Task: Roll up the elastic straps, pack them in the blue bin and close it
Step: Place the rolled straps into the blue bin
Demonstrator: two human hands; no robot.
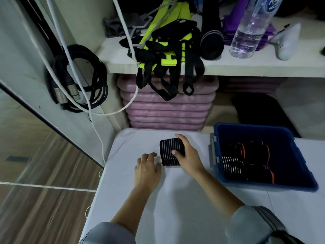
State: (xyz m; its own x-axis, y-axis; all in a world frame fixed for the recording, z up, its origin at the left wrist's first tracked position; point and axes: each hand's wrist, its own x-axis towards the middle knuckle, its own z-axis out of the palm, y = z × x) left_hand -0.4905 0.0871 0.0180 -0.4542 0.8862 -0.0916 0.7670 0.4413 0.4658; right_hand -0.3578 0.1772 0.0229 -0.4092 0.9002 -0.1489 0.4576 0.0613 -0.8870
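Here, right hand (186, 155): fingers and thumb curled round the striped strap roll (168, 149), thumb on its near side, fingers over its far right end
striped strap roll: black with thin white stripes, lying on the table (175, 199) between the 2 hands, left of the blue bin (255, 127) and outside it
left hand (146, 167): palm down on the table, fingers relaxed and slightly spread, holding nothing; fingertips just beside the roll's left end, contact cannot be told
sleeves (251, 224): grey, pushed up both forearms at the near edge
table: white, smooth, running from the near edge to the far shelving
blue bin: open-topped, on the right of the table, near the right hand; a grey latch (213, 152) on its left wall
packed rolls (232, 166): striped ones against the bin's left wall, with black rolls edged in orange (253, 150) beside them
pink mats (167, 110): stacked under the shelf, far of the table
shelf (246, 68): pale, above the mats
black and yellow straps (167, 50): heaped on the shelf, loops hanging over its edge
water bottle (249, 32): clear, upright on the shelf, to the right
black cable (79, 76): coiled, hanging on the left wall, a white cord (98, 111) draped past it
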